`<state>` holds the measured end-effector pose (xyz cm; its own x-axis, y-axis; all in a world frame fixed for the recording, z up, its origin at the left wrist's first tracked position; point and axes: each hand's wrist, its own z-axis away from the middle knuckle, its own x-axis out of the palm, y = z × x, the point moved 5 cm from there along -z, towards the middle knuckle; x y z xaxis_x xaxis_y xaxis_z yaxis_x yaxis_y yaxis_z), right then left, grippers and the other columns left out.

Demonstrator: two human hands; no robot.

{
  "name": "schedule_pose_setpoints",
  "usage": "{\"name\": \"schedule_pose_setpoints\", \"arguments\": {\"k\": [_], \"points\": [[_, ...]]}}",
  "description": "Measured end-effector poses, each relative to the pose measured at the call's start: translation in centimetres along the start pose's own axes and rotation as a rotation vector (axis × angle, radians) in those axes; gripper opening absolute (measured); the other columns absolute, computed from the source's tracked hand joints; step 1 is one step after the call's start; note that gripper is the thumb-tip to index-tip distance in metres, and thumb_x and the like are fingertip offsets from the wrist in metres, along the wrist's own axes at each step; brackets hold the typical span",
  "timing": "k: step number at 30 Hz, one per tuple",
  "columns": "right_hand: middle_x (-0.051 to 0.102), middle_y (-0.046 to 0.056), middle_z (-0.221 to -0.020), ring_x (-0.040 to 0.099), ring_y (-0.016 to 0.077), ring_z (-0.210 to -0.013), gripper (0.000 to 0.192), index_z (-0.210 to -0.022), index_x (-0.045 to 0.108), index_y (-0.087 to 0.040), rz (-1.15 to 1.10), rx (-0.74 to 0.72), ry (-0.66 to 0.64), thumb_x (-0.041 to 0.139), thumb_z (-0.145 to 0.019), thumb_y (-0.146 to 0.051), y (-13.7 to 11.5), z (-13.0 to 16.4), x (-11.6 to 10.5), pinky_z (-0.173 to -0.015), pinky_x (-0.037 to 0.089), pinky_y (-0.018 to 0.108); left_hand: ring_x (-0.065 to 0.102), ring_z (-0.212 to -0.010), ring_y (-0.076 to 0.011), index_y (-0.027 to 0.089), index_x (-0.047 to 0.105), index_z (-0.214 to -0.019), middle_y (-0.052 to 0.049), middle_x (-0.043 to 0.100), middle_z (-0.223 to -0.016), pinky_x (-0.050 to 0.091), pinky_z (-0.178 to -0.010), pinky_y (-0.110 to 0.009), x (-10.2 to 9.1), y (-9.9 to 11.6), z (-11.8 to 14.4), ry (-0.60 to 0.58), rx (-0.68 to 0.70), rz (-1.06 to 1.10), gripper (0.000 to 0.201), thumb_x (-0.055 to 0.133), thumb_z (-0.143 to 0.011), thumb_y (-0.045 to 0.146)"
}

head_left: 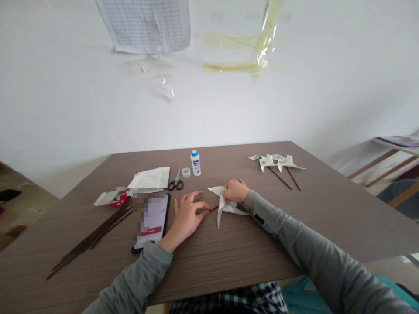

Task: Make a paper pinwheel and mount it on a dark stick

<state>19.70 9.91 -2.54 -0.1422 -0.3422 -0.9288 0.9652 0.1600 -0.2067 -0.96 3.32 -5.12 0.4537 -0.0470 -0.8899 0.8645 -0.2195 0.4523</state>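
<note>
Soft even daylight, wide-angle edge distortion.

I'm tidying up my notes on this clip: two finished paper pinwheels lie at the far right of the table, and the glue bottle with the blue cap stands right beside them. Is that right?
Not quite. The head view shows the two finished pinwheels at the far right of the table, but the glue bottle stands apart from them, near the far middle, beside the scissors and a small clear cap.

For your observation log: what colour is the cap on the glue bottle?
Blue, on a white glue bottle standing beyond the scissors; the head view shows it.
</note>
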Motion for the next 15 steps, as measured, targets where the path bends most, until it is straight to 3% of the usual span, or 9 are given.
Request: {"name": "schedule_pose_setpoints", "arguments": {"k": [15], "points": [[0.092,0.012,-0.154,0.069,0.0409,-0.169,0.039,-0.127,0.099,-0.031,-0.01,-0.008,0.013,0.084,-0.094,-0.017,-0.09,0.09,0.24,-0.149,0.041,0.066,0.056,-0.179,-0.0479,0.042,0.103,-0.114,-0.004,0.076,-0.181,0.031,-0.149,-0.093,-0.41,0.55,-0.06,-0.049,-0.055,-0.004,0.03,0.088,-0.11,0.017]]}}
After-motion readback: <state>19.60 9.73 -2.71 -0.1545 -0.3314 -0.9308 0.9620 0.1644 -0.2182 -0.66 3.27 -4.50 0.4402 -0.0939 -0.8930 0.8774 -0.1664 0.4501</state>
